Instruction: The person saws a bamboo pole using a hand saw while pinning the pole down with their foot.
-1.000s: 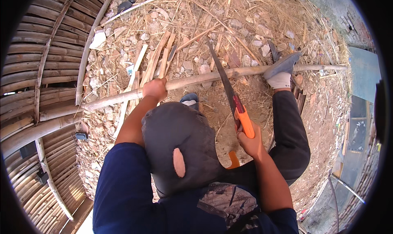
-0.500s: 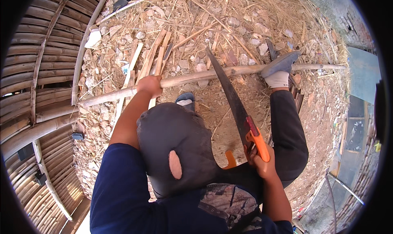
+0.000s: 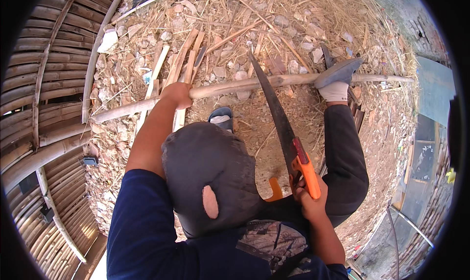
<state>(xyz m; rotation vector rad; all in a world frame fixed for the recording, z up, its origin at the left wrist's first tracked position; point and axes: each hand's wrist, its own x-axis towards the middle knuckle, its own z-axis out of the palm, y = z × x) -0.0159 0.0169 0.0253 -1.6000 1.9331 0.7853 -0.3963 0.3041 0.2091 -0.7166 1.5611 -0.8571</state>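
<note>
A long pale bamboo pole (image 3: 225,89) lies crosswise in front of me. My left hand (image 3: 177,95) is closed around it left of the middle. A handsaw (image 3: 278,117) with a dark blade and an orange and red handle is in my right hand (image 3: 311,197), whose fingers wrap the grip. The blade slants up and left across the pole, its tip beyond the far side; whether the teeth touch the pole I cannot tell. My sandalled right foot (image 3: 338,79) rests on the pole's right part. The other sandal (image 3: 221,117) shows behind my left knee.
Split wood strips (image 3: 182,59), stones and straw cover the ground beyond the pole. A slatted bamboo wall (image 3: 54,79) stands at the left, near the pole's end. An orange curved piece (image 3: 275,189) lies by my right thigh. Grey-blue panels (image 3: 435,91) line the right side.
The view has shifted slightly, so the ground and pole sit a little higher in it. The saw handle has moved slightly left. Both hands keep their holds.
</note>
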